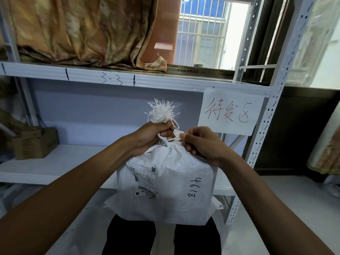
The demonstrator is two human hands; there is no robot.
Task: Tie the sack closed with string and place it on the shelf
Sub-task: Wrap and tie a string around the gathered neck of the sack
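A white woven sack stands in front of my legs, with a shipping label and black handwritten digits on its side. My left hand grips its gathered neck, and the frayed white top sticks up above my fist. My right hand pinches a white string that runs to the neck just below my left fist. Behind the sack is the white metal shelf.
A cardboard box sits at the left of the lower shelf board. A paper sign with red writing hangs from the upper board, which carries folded patterned fabric. A perforated upright stands at the right.
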